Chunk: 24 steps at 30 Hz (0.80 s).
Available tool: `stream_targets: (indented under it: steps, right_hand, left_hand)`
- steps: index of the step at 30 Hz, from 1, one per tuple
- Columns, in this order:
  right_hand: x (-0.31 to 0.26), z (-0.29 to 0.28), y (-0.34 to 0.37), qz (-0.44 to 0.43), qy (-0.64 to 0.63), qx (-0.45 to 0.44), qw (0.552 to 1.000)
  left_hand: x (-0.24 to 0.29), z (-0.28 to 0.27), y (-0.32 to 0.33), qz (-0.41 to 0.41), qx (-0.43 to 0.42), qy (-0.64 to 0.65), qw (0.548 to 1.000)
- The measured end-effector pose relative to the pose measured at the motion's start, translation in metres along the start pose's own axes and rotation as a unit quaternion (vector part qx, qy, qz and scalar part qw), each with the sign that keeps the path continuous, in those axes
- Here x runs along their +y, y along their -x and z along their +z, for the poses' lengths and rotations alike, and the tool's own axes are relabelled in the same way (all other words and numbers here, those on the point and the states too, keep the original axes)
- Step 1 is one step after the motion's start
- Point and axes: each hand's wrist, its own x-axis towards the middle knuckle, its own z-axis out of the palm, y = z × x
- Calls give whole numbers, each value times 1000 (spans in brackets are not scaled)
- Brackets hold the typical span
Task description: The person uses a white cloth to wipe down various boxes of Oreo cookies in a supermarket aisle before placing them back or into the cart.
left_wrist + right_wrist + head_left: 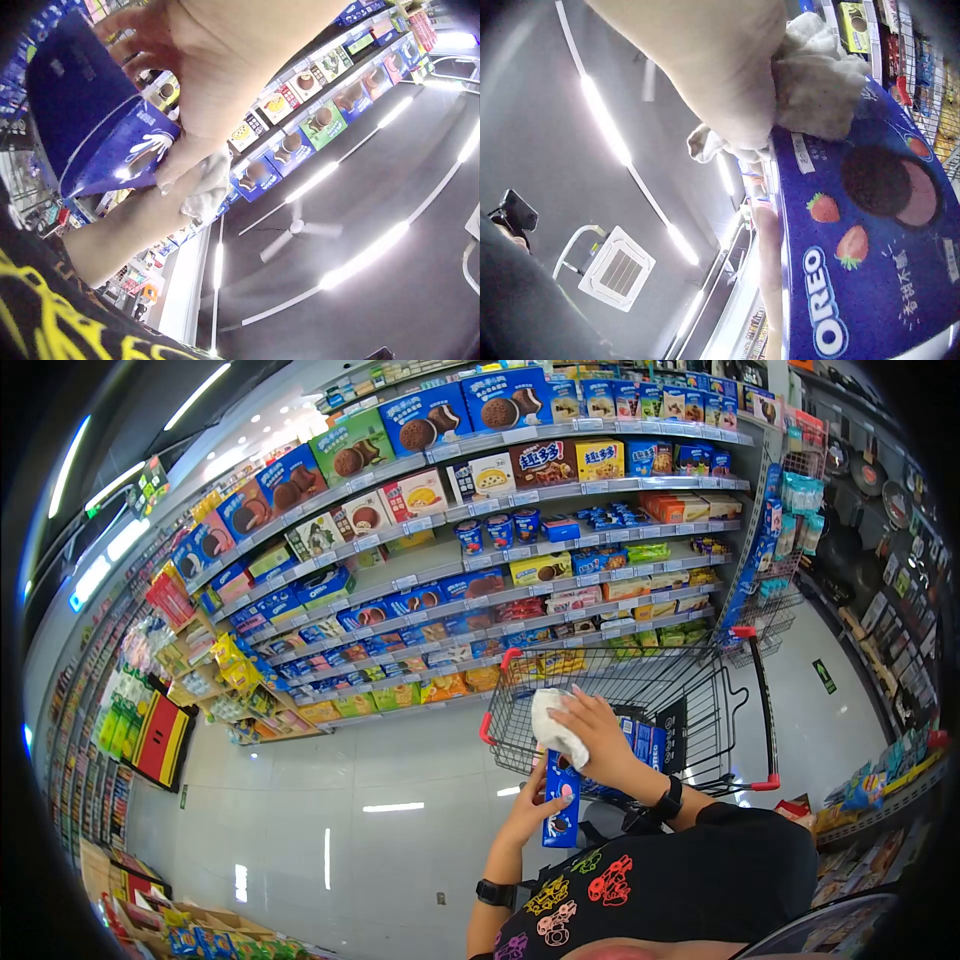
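Observation:
A blue Oreo box is held upright in the left hand, whose thumb lies on the box face. The right hand grips a white cloth at the top end of the box. From the right wrist view, the cloth touches the edge of the box, which shows strawberries and a cookie. In the left wrist view the left hand curls around the box, and the cloth shows behind it.
A wire shopping cart with red corners stands just beyond the hands, with blue packages in it. Shelves of boxed cookies run across the far side. Pans hang at the right; grey tiled floor lies to the left.

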Motion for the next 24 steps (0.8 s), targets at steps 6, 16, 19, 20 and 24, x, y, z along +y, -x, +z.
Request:
stream_targets:
  steps: [6,16,19,20,24]
  right_hand:
    - [-12,1,1,-86,-54,-96,990]
    - [-8,-1,1,-75,-106,-50,990]
    - [-8,-1,2,-85,-101,-47,990]
    - [-6,-1,2,-88,-102,-48,990]
    - [-8,-2,1,-95,-137,-35,985]
  left_hand:
    - [-14,-5,-4,7,25,92,995]
    - [-9,-10,3,-27,-62,152,986]
    - [-8,-11,2,-39,-72,151,985]
    - [-4,-9,3,-48,-66,160,984]
    - [-16,-8,1,-85,-60,252,962]
